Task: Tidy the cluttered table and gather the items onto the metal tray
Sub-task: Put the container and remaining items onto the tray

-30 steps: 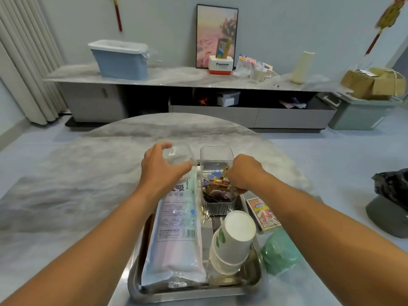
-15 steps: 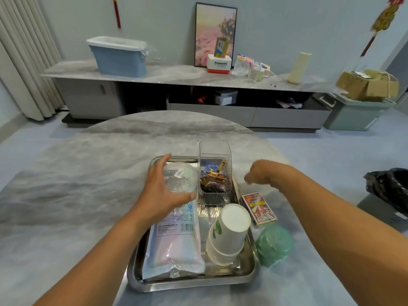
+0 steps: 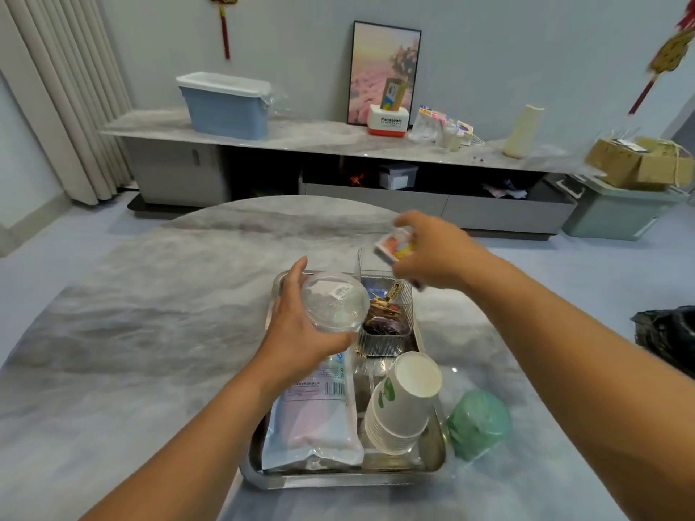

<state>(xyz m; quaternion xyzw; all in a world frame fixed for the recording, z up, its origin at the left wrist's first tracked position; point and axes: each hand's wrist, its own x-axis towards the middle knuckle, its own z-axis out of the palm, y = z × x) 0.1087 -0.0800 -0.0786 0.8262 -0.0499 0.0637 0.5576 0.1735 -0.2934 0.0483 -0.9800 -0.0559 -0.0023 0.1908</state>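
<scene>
A metal tray (image 3: 340, 479) lies on the marble table (image 3: 131, 332). On it are a long plastic packet (image 3: 316, 415), a stack of white paper cups (image 3: 404, 404) on its side and a clear box (image 3: 385, 314) filled with small items. My left hand (image 3: 297, 329) grips a clear round plastic container (image 3: 334, 306) above the tray's far left. My right hand (image 3: 432, 250) holds a small card pack (image 3: 393, 246) in the air above the clear box; it is motion-blurred.
A green roll of bags (image 3: 477, 423) sits on the table just right of the tray. Beyond the table stands a long low cabinet (image 3: 338, 144) with a blue bin (image 3: 225, 105). A black bag (image 3: 665, 340) is at the right edge.
My right hand left the clear box, picked the card pack up from the table right of the tray and lifted it over the box. My left hand drew the clear container slightly nearer.
</scene>
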